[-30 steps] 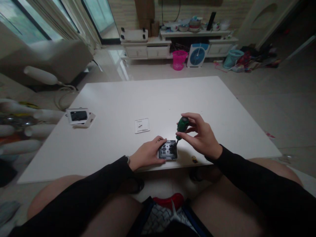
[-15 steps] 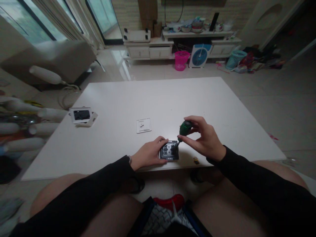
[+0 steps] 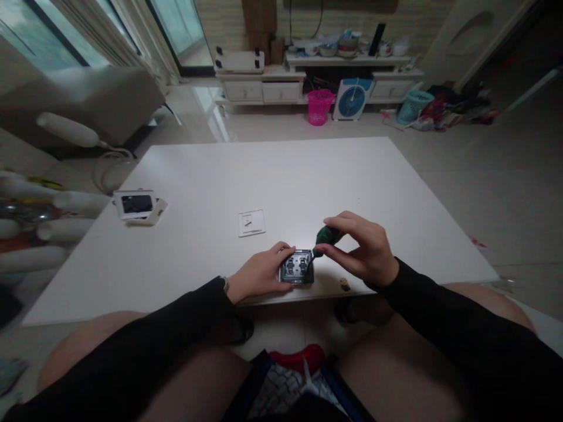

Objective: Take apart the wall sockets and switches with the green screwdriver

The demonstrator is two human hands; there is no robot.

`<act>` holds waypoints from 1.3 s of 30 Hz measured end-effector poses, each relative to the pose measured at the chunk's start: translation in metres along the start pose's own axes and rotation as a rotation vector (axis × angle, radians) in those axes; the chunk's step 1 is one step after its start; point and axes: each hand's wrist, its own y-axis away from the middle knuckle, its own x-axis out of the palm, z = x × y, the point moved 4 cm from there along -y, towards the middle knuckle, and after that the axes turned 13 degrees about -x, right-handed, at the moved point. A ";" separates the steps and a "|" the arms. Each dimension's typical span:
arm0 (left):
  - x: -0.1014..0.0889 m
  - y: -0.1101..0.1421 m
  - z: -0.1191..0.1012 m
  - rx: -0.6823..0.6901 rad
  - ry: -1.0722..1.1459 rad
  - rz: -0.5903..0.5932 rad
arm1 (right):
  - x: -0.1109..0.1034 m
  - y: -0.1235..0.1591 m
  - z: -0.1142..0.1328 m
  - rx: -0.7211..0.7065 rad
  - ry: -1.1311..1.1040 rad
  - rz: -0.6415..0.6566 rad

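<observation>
Green-handled screwdriver (image 3: 326,235) is in my right hand (image 3: 363,246), fingers closed round the grip, handle leaning right, shaft running down-left to the right part of a dark square module (image 3: 297,267). Can't tell if the tip is seated in anything; too small. Module lies on the white bench (image 3: 281,176), close to my edge, left of my right hand. Left hand (image 3: 259,272) has it from the left side: thumb and fingers spread around it, one at the top edge, one along the bottom. Small yellow figure (image 3: 344,285) sits on the bench to the right of the module, near the edge. White square plate (image 3: 251,223) lies flat beyond my left hand, with small bits on it, too fine to identify. Far left of the bench: white box with a dark window (image 3: 138,204), resting partly over another pale box (image 3: 152,217). Past the bench: pink basket (image 3: 320,108) and blue-and-white fan (image 3: 352,99) side by side on the floor, in front of a white cabinet (image 3: 281,92).
</observation>
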 end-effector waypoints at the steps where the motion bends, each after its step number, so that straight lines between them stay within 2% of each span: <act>1: 0.000 0.000 0.000 -0.001 0.003 -0.001 | 0.000 -0.001 0.001 0.010 -0.011 -0.010; 8: 0.002 0.000 0.004 0.014 0.009 -0.021 | -0.003 -0.002 0.001 0.066 -0.037 -0.058; 15: 0.001 0.000 0.003 0.028 0.025 -0.031 | 0.002 0.001 0.000 0.112 -0.148 0.048; 25: -0.001 0.000 0.001 0.018 0.021 -0.021 | 0.000 -0.002 -0.005 0.143 -0.092 -0.056; 34: 0.000 0.000 0.002 0.027 0.026 -0.033 | 0.005 -0.001 0.003 0.045 -0.188 0.008; 39: 0.000 0.000 0.002 0.045 0.048 -0.043 | 0.003 0.000 0.006 -0.016 -0.060 0.002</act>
